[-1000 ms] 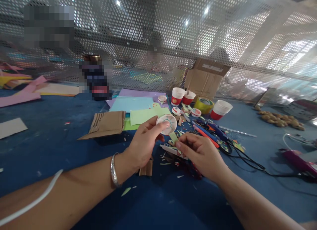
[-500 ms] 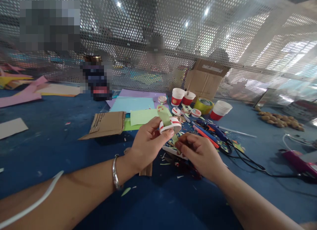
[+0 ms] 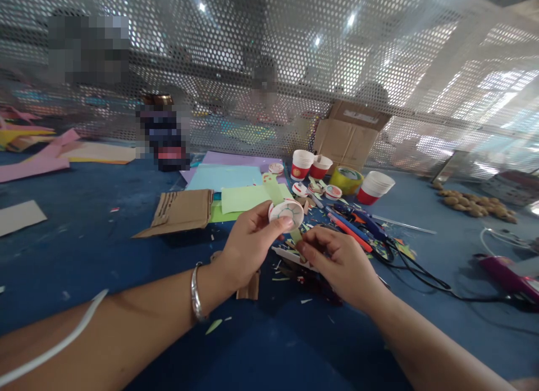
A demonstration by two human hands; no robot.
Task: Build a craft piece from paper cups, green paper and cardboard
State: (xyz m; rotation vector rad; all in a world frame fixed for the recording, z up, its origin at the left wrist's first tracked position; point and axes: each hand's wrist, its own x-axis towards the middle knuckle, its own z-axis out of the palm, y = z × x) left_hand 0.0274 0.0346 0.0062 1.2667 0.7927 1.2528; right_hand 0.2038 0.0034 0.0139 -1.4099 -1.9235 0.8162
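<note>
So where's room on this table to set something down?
Room: the blue table between the white sheet and the cardboard, bar small scraps; also the near stretch between the forearms. Crowded: beyond the right hand, among cups, tape roll and tools.

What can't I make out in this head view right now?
Head view, far side of white disc: hidden by the disc itself and left hand.
Head view, lower end of green strip: covered by right hand.
Head view, any writing on box label: blurred, too small.
Head view, rest of purple object: cut off by picture edge.
</note>
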